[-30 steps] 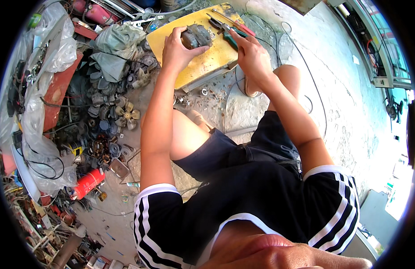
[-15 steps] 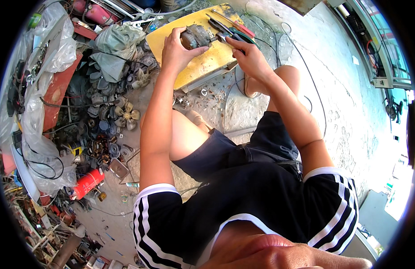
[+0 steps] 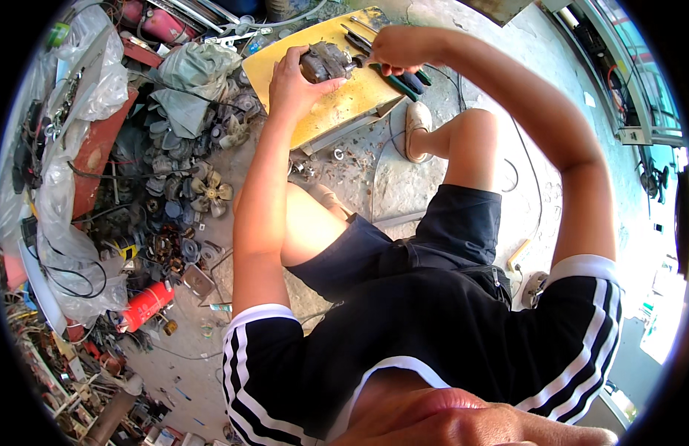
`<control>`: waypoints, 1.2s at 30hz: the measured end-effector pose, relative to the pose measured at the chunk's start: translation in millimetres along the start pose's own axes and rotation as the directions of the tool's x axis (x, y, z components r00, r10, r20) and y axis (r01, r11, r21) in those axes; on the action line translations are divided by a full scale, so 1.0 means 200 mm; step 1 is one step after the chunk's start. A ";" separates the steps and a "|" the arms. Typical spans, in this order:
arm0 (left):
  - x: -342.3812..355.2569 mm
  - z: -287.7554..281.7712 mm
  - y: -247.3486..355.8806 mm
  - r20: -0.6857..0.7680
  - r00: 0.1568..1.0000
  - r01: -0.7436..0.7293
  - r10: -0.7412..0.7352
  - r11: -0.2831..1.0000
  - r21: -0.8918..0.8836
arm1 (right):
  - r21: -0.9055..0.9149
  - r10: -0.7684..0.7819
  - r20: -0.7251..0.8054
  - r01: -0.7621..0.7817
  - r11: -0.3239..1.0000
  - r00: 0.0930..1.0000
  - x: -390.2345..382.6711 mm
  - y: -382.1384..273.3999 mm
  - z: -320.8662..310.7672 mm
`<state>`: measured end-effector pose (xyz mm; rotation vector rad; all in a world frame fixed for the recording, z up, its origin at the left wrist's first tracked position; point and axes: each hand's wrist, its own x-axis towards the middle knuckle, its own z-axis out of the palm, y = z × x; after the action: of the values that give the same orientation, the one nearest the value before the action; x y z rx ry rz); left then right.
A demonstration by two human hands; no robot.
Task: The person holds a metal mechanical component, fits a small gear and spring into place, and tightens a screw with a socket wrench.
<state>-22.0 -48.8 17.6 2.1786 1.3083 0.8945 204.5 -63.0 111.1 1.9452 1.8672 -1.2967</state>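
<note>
- 1 black shirt (image 3: pixel 433 327), white-striped at the sleeves, on you; 1 pair of dark shorts (image 3: pixel 456 223) below it.
- 1 left hand (image 3: pixel 292 88), yours: thumb and fingers spread around the near and left sides of the motor, grasping it.
- 1 right hand (image 3: pixel 400 49), yours: fingers curled tight around a metal tool (image 3: pixel 362 62), most of which your hand hides; its grey end shows beside the motor's right end. Whether the 2 touch, you cannot tell from this view.
- 1 motor (image 3: pixel 324 62), grimy, dark and rounded: lies on the yellow stand, between your 2 hands, against your left palm.
- 1 pair of pliers (image 3: pixel 395 83), green-and-black handles: on the stand, partly under your right hand.
- 1 metal rod (image 3: pixel 364 24), thin: near the stand's far edge, running behind your right hand.
- 1 yellow stand (image 3: pixel 344 108), low, scuffed and stained: in front of your knees.
- 1 light shoe (image 3: pixel 419 123), on your right foot: on the floor, beside the stand.
- 1 pale ring (image 3: pixel 338 154): on the floor, just beside the stand's near edge.
- 1 tan fan (image 3: pixel 210 192): to your left, at the edge of a heap of parts (image 3: pixel 166 134).
- 1 red cylinder (image 3: pixel 149 305): on its side, left of you.
</note>
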 end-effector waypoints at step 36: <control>0.01 0.02 0.00 -0.071 0.991 -0.101 0.110 0.988 0.120 | -0.389 -0.287 -0.270 0.169 0.906 0.919 0.17 0.21 0.22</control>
<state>-17.9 -47.6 15.3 2.3436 1.3209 0.9743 215.4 -75.2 43.3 1.8625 2.3522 -0.6326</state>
